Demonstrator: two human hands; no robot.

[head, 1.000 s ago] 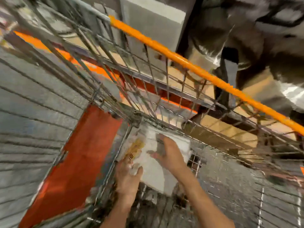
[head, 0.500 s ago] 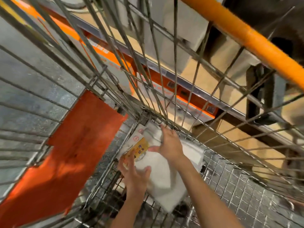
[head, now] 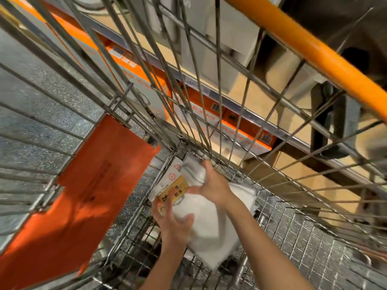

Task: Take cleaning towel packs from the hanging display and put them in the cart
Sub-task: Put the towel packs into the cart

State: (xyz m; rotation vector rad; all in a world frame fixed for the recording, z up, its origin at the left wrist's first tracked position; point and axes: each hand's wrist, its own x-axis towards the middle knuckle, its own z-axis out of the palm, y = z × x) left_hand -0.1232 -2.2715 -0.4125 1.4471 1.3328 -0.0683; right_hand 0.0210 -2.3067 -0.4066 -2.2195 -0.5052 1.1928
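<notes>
A white cleaning towel pack with a yellow label lies on the wire floor in the far corner of the metal cart. My left hand holds the pack's near left edge, thumb on top. My right hand grips the pack's upper end beside the label, close to the cart's corner post. More white towel material shows behind my right wrist.
The cart's orange handle bar crosses the upper right. An orange panel hangs on the cart's left wall. Beyond the wires are orange and white boxes on a low shelf, and grey speckled floor to the left.
The view has tilted and moved closer into the cart. Both hands stayed on the pack, pressing it a little deeper into the corner.
</notes>
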